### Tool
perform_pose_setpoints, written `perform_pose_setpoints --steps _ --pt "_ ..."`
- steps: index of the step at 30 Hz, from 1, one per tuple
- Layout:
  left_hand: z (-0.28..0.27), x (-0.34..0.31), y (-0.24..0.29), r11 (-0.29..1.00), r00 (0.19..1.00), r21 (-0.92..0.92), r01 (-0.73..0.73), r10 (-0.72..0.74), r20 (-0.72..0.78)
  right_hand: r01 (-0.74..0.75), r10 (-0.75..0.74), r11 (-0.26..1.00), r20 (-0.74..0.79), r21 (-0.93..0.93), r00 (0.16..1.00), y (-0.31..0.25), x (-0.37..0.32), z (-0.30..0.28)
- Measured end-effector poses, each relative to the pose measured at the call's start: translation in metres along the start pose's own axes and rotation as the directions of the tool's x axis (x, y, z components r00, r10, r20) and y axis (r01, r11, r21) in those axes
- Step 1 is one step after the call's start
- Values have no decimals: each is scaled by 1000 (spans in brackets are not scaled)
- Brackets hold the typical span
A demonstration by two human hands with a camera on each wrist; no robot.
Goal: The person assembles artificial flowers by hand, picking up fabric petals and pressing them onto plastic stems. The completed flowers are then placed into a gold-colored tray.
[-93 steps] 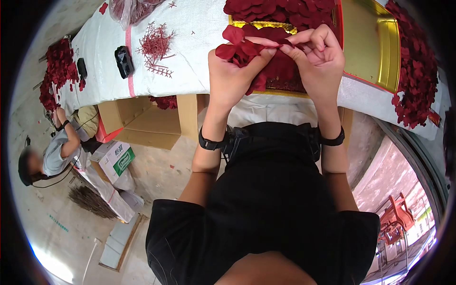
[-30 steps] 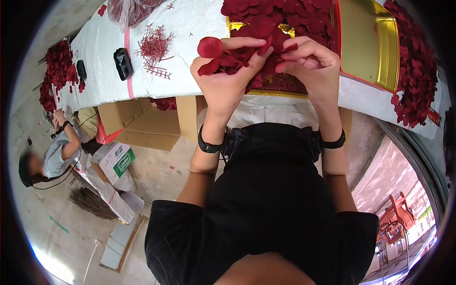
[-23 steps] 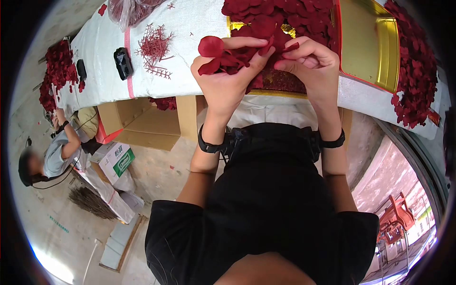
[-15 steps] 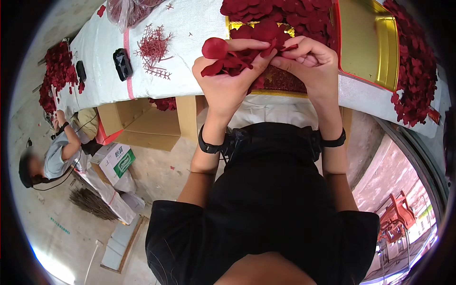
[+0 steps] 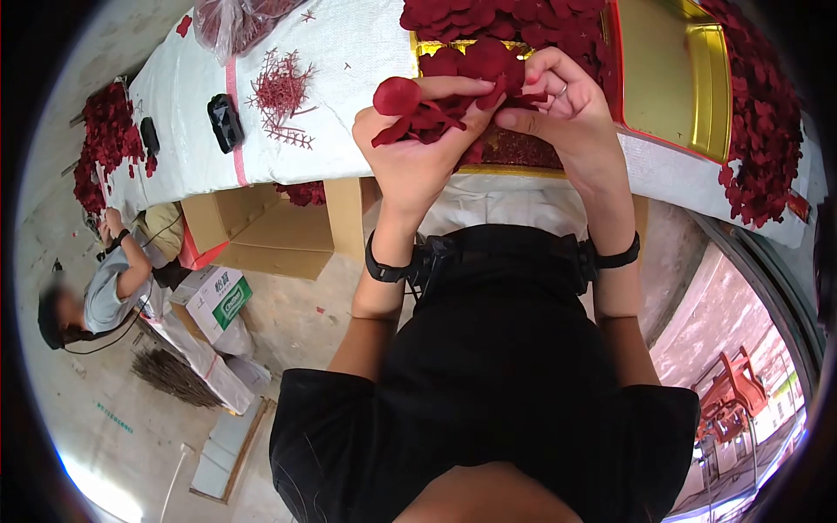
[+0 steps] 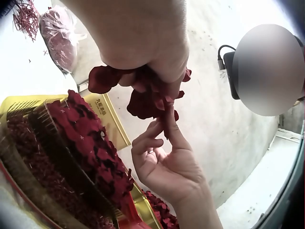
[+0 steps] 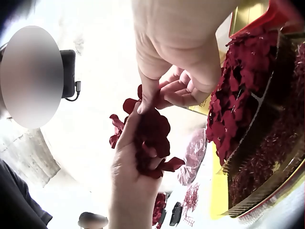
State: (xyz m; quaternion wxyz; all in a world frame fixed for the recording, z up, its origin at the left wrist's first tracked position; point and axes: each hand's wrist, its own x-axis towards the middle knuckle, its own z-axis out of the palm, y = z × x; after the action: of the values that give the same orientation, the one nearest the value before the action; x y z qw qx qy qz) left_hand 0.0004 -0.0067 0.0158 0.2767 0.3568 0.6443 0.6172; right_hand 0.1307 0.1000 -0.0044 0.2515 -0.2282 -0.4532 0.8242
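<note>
In the head view the left hand [image 5: 418,152] grips a bunch of dark red petals [image 5: 397,97] between thumb and fingers. The right hand [image 5: 580,122] is close beside it, its thumb and a finger pinching petals at the bunch's edge; its other fingers are bent. Seen from the left wrist, the right fingertips meet the bunch [image 6: 142,102] from below. The right wrist view shows the petals [image 7: 152,136] spread over the left palm and fingers. Behind the hands lies a gold-edged box [image 5: 514,170] with overlapping red petals [image 5: 558,26] and dark red shreds.
A gold tray with a red rim [image 5: 658,74] lies right of the box, beside a petal heap [image 5: 767,131]. To the left are red branched bits [image 5: 283,87], a black object [image 5: 225,122] and a plastic bag [image 5: 231,26]. An open carton [image 5: 279,231] stands below; another person [image 5: 113,283] is at far left.
The right hand has moved slightly up and right from half a second ago, and its fingers are more spread. The left hand still grips the bunch, almost unmoved.
</note>
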Motion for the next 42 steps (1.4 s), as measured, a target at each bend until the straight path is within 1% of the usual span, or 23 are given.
perform_pose_setpoints --steps 2,5,8,11,14,17,20,23,26,29,32,35,38,39,42 --pt "-1 -1 -3 999 1000 -38 -20 20 15 -51 51 998 5 -39 999 -2 0 -1" --pt "3 3 -7 985 985 -40 -170 169 -41 -37 34 998 -55 -57 998 4 1 -4" --pt "3 3 -6 984 985 -30 -175 174 -17 -46 44 997 -41 -56 998 0 -1 -2" --pt "1 3 -8 972 972 6 -235 235 10 26 -34 992 -56 -127 998 -1 -2 0" --pt "-1 2 -9 972 972 15 -236 236 2 144 -155 969 -40 -201 987 6 -2 -1" --pt "-2 1 -6 978 978 14 -207 207 4 232 -236 967 -25 -105 971 9 -1 6" --pt "-3 1 -12 971 971 9 -240 240 -2 220 -226 960 -16 -174 974 9 -3 9" --pt "-7 -1 -11 966 965 2 -257 256 49 195 -198 966 -3 -170 980 10 -5 9" --pt "-15 -1 -15 960 954 35 -279 272 128 153 -153 952 19 -267 988 7 -8 12" --pt "-18 -6 -12 985 972 -19 -170 171 159 126 -121 941 33 -315 992 13 -11 11" --pt "-18 -9 -8 993 981 -31 -112 115 159 85 -85 959 9 -271 996 12 -16 13" --pt "-22 -7 -18 981 967 -101 -163 179 183 99 -99 969 11 -227 995 15 -16 14" --pt "-27 -10 -24 983 974 -161 -84 115 194 87 -82 949 29 -304 996 9 -17 13" --pt "-24 -14 -24 965 989 -263 18 21 146 83 -77 947 31 -310 997 7 -16 14" --pt "-22 -19 -22 966 988 -224 126 -103 112 77 -69 942 35 -327 997 3 -16 12"
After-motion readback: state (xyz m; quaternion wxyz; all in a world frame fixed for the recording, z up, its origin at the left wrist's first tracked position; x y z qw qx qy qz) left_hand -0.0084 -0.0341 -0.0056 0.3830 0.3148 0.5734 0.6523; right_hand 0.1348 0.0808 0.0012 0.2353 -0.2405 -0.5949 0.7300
